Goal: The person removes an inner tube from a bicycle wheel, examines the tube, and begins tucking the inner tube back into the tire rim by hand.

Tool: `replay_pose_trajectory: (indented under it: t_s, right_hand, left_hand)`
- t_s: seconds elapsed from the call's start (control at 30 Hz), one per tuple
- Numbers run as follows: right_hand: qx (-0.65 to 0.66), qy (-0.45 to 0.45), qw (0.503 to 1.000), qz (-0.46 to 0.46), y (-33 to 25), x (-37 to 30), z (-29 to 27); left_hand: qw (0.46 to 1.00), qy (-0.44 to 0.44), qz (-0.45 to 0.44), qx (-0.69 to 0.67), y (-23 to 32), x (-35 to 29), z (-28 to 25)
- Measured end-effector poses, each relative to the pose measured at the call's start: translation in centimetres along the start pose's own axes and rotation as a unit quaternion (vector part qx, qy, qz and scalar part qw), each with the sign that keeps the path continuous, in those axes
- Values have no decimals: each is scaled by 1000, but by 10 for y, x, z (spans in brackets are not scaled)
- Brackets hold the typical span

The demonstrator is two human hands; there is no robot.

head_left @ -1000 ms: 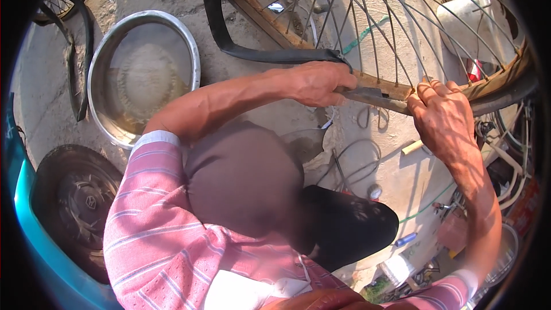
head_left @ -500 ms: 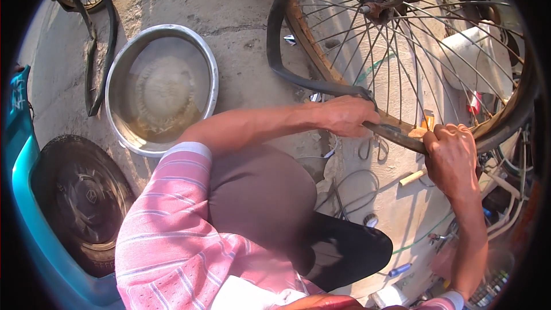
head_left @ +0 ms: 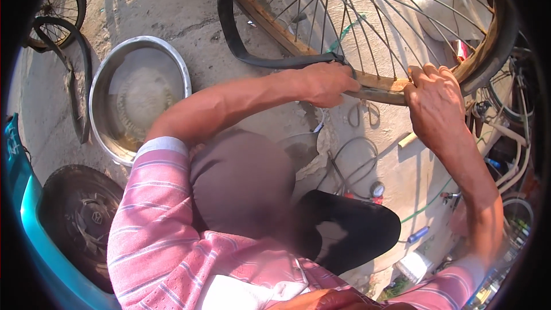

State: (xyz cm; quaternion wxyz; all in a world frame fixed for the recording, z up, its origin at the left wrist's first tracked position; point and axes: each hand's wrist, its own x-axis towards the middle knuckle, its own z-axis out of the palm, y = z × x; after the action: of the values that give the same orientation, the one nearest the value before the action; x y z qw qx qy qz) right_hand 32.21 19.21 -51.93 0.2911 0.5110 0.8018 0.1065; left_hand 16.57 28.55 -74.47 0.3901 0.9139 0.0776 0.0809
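A spoked bicycle wheel with a rusty rim (head_left: 393, 84) stands in front of me at the upper right. A loose, flat black inner tube (head_left: 259, 61) hangs off the rim's left side and leads to my left hand (head_left: 330, 84), whose fingers are closed round it at the rim's lower edge. A little to the right, my right hand (head_left: 436, 103) grips the rim edge, fingers bent over the top at the dark tyre (head_left: 493, 66). Between the hands, a dark rubber strip (head_left: 376, 97) runs along the rim. Both thumbs are largely hidden.
A metal basin (head_left: 186, 74) of water sits on the left, near another black tube (head_left: 86, 80) and wheel. A turquoise body panel (head_left: 31, 206) with a small wheel (head_left: 86, 218) is at lower left. Hose, pressure gauge (head_left: 377, 189), blue-handled tool (head_left: 418, 235) and white container (head_left: 450, 3) lie right.
The view has shifted, so the wheel sits higher and further left in the picture. Both hands keep their hold on the rim, the right one slightly nearer the left.
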Motion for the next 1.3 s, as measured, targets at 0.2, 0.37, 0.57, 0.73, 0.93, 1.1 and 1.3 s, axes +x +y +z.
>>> replay_pose_trajectory:
  t_s: [0.2,0.37,0.57,0.73,0.93,1.1,1.3]
  right_hand:
    - [18,41,999,-19,-36,16,22]
    - [5,-2,999,41,-63,32,81]
    - [35,68,996,47,-66,37,79]
    - [15,69,996,48,-60,29,84]
    - [25,77,996,39,-58,29,84]
    - [59,69,994,60,-62,32,76]
    - [39,41,998,41,-63,33,74]
  left_hand:
    - [995,90,32,-6,-1,-6,8]
    - [987,138,61,-49,-4,-4,25]
    - [964,188,51,-180,-22,-24,24]
    - [972,224,-34,-66,-34,-28,8]
    - [976,217,14,-1,-56,-38,9]
    - [978,204,21,-41,-42,-40,0]
    - [987,148,26,49,-40,-33,-4]
